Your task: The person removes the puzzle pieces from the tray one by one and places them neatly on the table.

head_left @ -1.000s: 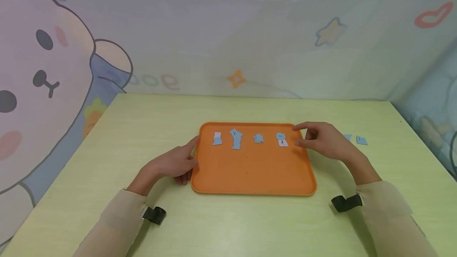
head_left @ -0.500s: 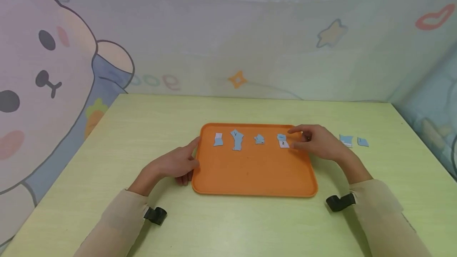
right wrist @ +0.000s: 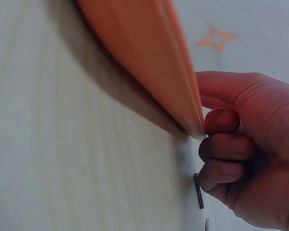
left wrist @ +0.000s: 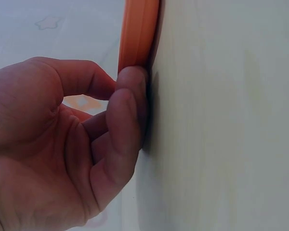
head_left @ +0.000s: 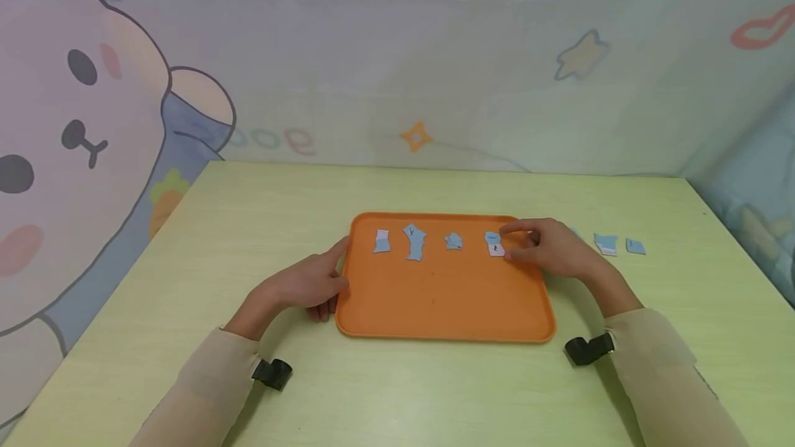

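An orange tray (head_left: 444, 302) lies on the table with several small flat blue and white puzzle-like pieces in a row along its far side. My left hand (head_left: 307, 281) holds the tray's left rim, thumb over the edge and the other fingers bent against the side. My right hand (head_left: 555, 247) reaches over the right rim. Its index fingertip is at a blue piece (head_left: 493, 237) and its thumb tip at the white piece (head_left: 496, 250) just below, the two tips apart. The remaining right fingers curl in beside the tray's outer wall (right wrist: 144, 57).
Further left on the tray are a pink-and-blue piece (head_left: 381, 241), a tall blue one (head_left: 415, 243) and a small blue one (head_left: 453, 241). Right of the tray, blue pieces (head_left: 635, 246) lie on the pale table (head_left: 428, 392); one is partly behind my right hand. A printed cloth (head_left: 348, 54) hangs behind.
My right hand has moved left, its fingertips now at the rightmost pieces on the tray, uncovering pieces on the table behind it. My left hand stays at the rim.
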The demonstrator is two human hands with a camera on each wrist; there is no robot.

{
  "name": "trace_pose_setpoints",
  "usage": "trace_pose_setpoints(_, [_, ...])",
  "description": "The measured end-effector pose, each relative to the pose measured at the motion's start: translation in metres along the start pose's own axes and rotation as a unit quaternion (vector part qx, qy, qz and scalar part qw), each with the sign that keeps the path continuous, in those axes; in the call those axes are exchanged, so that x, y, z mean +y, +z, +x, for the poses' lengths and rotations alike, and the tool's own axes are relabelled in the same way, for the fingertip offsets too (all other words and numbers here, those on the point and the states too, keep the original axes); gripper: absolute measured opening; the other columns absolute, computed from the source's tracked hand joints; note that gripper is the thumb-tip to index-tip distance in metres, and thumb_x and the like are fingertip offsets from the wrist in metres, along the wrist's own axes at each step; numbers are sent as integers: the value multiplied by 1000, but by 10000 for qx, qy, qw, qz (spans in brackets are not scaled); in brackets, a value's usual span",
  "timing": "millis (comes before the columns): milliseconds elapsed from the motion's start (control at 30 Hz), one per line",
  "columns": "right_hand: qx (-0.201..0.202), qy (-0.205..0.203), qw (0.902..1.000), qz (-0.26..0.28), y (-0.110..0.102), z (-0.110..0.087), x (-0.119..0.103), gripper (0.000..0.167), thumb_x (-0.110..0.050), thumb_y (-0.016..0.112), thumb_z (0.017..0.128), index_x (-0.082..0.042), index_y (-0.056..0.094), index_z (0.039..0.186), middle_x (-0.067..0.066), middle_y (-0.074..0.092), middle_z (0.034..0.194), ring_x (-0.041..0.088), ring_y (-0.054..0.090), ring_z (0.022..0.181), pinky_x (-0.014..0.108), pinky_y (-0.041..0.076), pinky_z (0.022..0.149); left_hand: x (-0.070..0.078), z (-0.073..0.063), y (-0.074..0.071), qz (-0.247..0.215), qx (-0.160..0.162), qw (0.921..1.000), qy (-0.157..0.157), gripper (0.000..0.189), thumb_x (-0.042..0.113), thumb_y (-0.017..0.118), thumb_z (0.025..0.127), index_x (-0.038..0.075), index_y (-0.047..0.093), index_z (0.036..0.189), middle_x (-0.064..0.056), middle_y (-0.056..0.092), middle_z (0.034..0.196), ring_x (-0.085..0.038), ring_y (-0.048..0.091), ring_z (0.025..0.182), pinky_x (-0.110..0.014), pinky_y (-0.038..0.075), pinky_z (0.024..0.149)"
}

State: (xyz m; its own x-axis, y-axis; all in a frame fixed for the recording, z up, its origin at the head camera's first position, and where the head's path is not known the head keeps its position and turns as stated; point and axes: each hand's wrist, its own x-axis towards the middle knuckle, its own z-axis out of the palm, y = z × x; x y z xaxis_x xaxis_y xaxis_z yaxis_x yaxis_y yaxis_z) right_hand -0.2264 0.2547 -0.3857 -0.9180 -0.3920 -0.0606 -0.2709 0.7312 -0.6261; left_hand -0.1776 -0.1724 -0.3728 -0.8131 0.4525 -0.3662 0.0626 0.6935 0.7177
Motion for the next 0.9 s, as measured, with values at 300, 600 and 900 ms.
trace_pose_setpoints(300, [-78,173,9998,-48,2,2,0,48,-23,77,95,-12,68,141,-7,32,62,12,36,59,26,30,58,0,-1,0,0,-5,10000,-12,83,9,45,101,8,0,170,-6,64,65,-16,60,49,-30,53,50])
trace_pose_setpoints(600, [-228,70,9997,-44,2,3,1,49,-23,75,97,-10,66,143,-7,29,62,10,30,57,26,27,57,0,-1,0,13,5,10000,-29,83,9,45,101,8,0,171,-6,63,65,-16,59,49,-30,53,50])
trace_pose_setpoints(900, [-147,82,9999,-14,4,1,-2,46,-25,76,97,-9,68,138,-8,30,62,11,32,57,27,28,57,0,0,0,30,-5,10000,-24,82,10,45,101,8,0,171,-6,63,65,-16,59,49,-30,53,50])
